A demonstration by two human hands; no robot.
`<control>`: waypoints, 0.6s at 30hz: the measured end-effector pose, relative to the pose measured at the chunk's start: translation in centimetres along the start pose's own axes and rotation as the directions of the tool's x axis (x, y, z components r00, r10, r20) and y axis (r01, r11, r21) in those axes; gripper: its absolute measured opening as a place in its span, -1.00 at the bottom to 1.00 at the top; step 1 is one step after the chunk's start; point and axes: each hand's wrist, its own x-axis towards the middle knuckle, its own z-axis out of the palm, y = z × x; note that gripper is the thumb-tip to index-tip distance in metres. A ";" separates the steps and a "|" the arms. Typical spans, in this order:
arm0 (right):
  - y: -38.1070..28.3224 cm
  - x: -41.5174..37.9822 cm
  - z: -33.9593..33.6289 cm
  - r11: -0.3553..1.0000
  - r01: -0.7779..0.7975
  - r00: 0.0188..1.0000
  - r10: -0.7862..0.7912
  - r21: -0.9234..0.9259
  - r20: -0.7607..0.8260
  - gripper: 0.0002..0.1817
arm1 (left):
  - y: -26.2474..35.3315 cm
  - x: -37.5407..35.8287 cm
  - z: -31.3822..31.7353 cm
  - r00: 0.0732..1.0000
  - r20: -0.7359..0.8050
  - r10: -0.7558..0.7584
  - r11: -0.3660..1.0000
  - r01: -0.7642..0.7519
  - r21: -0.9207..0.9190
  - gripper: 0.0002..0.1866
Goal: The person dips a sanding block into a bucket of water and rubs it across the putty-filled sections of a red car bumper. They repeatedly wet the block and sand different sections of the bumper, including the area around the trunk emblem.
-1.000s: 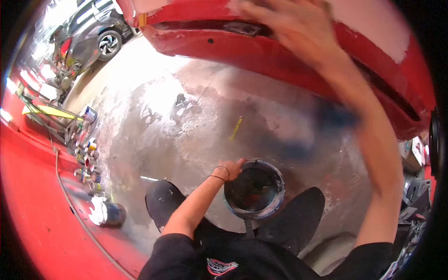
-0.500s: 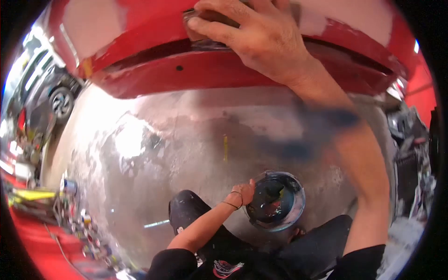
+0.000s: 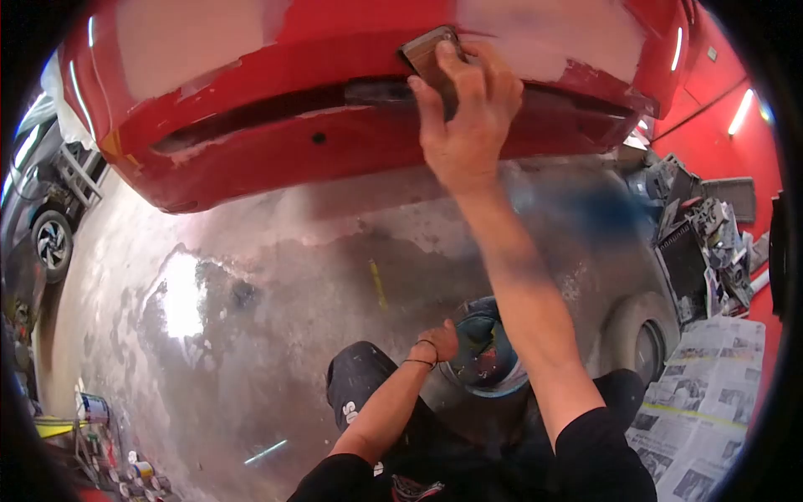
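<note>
My right hand point(image 3: 470, 121) is closed on a flat, brownish-grey sanding block point(image 3: 432, 63), with the thumb on the near edge and the fingers over the far side. The block lies against a red car bumper point(image 3: 242, 171), just above its dark horizontal recess. Pale, sanded-looking patches show on the upper bumper. Lower down, my left hand point(image 3: 440, 341) grips the rim of a round bucket point(image 3: 493, 390) on the floor between my knees. Dark liquid stands inside the bucket, and my right forearm partly covers its right side.
Newspaper sheets point(image 3: 703, 402) and a tyre point(image 3: 640, 339) lie at the right, below a heap of car parts point(image 3: 711, 243). Paint cans point(image 3: 94, 408) stand at the lower left. Another car's wheel point(image 3: 53, 245) shows at the left. The concrete floor point(image 3: 293, 318) looks wet.
My right hand and the block have moved down and away from the top edge of view, now nearer the bumper's middle. The view has shifted rightward. My left hand stays on the bucket.
</note>
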 end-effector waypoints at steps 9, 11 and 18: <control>5.6 1.3 -0.8 0.958 -0.287 0.936 0.285 0.024 -0.207 -0.57 | -1.2 0.7 1.6 0.985 -0.146 0.094 0.995 -0.097 -0.014 -0.21; -1.5 -0.9 1.6 0.999 -0.031 0.999 0.030 -0.022 -0.046 -0.59 | -1.0 -0.4 0.6 0.987 -0.120 0.104 0.994 -0.105 0.003 -0.20; 2.5 3.5 0.6 0.987 -0.158 0.971 0.162 0.039 -0.175 -0.55 | -1.0 -0.7 0.7 0.987 -0.114 0.110 0.994 -0.108 0.027 -0.24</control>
